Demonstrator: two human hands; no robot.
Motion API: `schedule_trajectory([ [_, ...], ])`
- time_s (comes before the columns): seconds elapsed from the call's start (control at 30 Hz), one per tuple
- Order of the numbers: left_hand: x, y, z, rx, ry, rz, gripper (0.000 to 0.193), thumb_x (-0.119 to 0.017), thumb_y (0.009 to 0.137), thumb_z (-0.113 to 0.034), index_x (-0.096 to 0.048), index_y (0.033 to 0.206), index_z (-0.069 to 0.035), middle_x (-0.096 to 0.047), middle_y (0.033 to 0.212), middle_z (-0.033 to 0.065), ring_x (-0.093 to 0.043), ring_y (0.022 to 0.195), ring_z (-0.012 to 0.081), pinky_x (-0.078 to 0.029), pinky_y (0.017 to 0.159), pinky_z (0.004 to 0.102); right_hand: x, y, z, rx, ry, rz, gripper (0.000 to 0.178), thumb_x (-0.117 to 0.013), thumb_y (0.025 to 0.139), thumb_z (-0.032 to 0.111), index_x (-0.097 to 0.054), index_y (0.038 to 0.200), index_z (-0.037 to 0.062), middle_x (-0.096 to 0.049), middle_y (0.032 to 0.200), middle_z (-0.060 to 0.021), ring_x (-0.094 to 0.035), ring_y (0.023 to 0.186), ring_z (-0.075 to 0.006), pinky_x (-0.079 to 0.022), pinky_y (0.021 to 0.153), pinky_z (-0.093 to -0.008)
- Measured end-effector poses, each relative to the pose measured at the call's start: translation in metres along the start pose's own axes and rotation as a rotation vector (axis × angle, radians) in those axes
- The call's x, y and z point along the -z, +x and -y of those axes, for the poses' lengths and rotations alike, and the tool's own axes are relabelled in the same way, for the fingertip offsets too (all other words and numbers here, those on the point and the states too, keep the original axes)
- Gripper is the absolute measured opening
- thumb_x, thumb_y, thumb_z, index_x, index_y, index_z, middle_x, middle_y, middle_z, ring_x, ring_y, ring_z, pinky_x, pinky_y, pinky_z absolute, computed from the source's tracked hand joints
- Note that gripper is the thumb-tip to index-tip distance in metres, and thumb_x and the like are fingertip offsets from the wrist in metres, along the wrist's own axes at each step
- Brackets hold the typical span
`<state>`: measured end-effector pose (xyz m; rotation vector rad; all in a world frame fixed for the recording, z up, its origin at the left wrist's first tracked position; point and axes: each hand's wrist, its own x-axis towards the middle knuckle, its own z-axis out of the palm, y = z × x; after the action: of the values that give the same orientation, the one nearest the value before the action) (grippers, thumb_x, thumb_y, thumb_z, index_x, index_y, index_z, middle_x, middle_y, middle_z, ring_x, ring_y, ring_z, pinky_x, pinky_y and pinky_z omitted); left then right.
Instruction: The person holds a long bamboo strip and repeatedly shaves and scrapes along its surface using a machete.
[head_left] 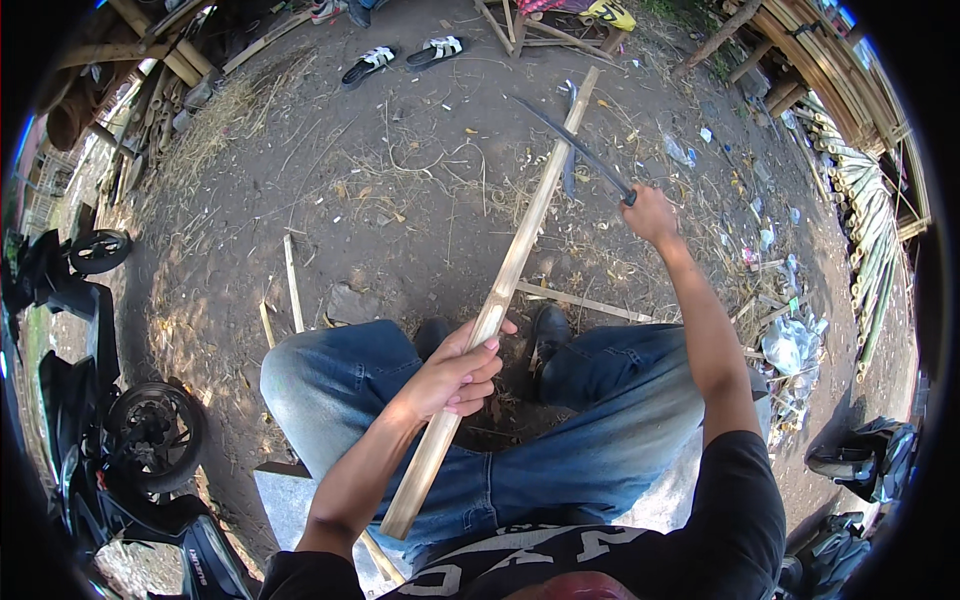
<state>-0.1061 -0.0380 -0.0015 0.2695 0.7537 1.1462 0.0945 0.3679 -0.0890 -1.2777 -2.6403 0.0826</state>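
Observation:
A long split bamboo strip [522, 240] slants from my lap up and away to the far right. My left hand [460, 372] is wrapped round its lower part, above my thighs. In my right hand [650, 214] is the dark handle of a machete [580, 148]. Its long blade points to the far left and crosses the strip near the strip's far end; whether the edge touches the bamboo I cannot tell. Behind that crossing, a bluish strip-like object [570, 165] lies on the ground, partly hidden by the bamboo.
Motorbikes [150, 435] stand at the left. Thin bamboo strips [292, 285] lie near my knees. A pair of sandals [405, 58] and a wooden stand [560, 35] are farther off. Bundled bamboo poles [872, 230] and a plastic bag [792, 343] are at the right.

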Motion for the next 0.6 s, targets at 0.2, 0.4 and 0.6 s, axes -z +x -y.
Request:
schedule_trajectory([
  [0.2, -0.006, -0.011, -0.007, -0.036, -0.076, -0.023, 0.032, -0.042, 0.111, -0.021, -0.043, 0.141, -0.011, -0.031, 0.062, -0.0080, -0.027, 0.039, -0.0009, -0.024, 0.031, 0.0159, 0.025, -0.007, 0.033, 0.207, 0.124, 0.012, 0.022, -0.063, 0.084, 0.021, -0.071, 0.096, 0.0036, -0.069, 0.083, -0.0277, -0.067, 0.081, -0.0474, -0.055, 0.075, -0.0536],
  [0.4, -0.016, -0.014, -0.009, 0.044, -0.130, 0.082, 0.035, -0.044, 0.110, -0.021, -0.041, 0.142, -0.009, -0.031, 0.060, -0.0078, -0.027, 0.037, -0.0012, -0.023, 0.029, 0.0156, -0.010, 0.028, -0.060, -0.194, 0.109, -0.178, 0.024, -0.063, 0.084, 0.019, -0.067, 0.091, -0.0028, -0.067, 0.079, -0.0297, -0.066, 0.083, -0.0496, -0.054, 0.075, -0.0553],
  [0.6, -0.013, -0.016, -0.006, 0.052, -0.129, 0.067, 0.034, -0.044, 0.111, -0.025, -0.042, 0.143, -0.015, -0.030, 0.064, -0.0082, -0.025, 0.041, -0.0006, -0.025, 0.033, 0.0154, 0.012, 0.007, -0.017, 0.012, 0.176, -0.171, 0.027, -0.068, 0.081, 0.022, -0.064, 0.088, -0.0035, -0.067, 0.078, -0.0282, -0.066, 0.080, -0.0498, -0.054, 0.075, -0.0551],
])
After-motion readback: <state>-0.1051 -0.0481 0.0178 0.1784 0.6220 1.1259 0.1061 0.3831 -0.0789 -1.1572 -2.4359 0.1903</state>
